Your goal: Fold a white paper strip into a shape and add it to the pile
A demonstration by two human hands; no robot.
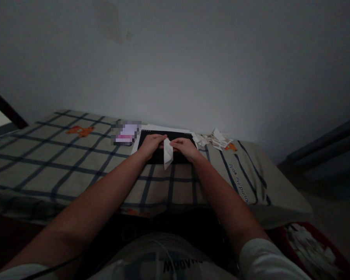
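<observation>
Between my two hands hangs a folded piece of white paper [168, 154], narrow and tapering to a point at its lower end. My left hand [153, 145] pinches its upper left edge, fingers closed. From the other side, my right hand [184, 147] grips its upper right edge between thumb and fingers. Both hands are over a black pad [155, 158] with a row of holes along its far edge. White sheets [169, 128] stick out from beneath the pad at the back and left.
A heap of folded white paper pieces [219, 139] lies right of the pad. To the left is a phone-like object [126, 133], pixelated. A checked cloth [84, 163] covers the table, which meets a grey wall [175, 70]. A red container [323, 237] holding white pieces stands low right.
</observation>
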